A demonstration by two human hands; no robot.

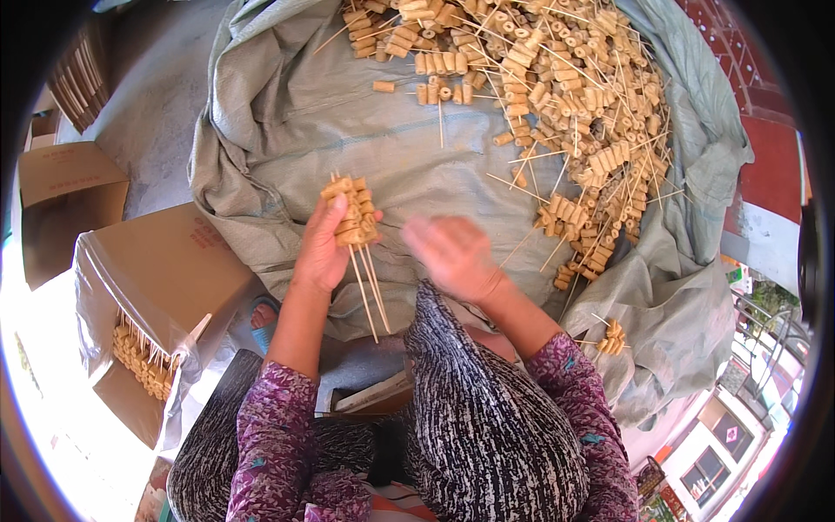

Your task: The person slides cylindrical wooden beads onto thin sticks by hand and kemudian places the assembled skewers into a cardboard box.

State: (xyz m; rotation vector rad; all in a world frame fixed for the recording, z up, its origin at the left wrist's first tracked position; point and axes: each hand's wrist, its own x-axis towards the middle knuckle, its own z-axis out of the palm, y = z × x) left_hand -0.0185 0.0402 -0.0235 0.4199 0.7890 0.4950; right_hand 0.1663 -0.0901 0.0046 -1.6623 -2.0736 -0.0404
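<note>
My left hand [319, 250] is closed around a small bundle of skewers [356, 211], each strung with short tan rolls. The thin bare stick ends point down toward my lap. To the right of the bundle, and apart from it, is my right hand [454, 254]. Motion smears its fingers, so I cannot tell if they hold anything. A big heap of similar skewered rolls [570, 87] spreads over the far right of a grey-green woven sheet [348, 130].
At the left stands an open cardboard box [165, 252] with a plastic liner, holding rows of skewered rolls [143, 361]. Another carton [74, 174] is behind it, near stacked flat cardboard [78, 83]. One small skewered piece [612, 337] lies on the sheet's right fold.
</note>
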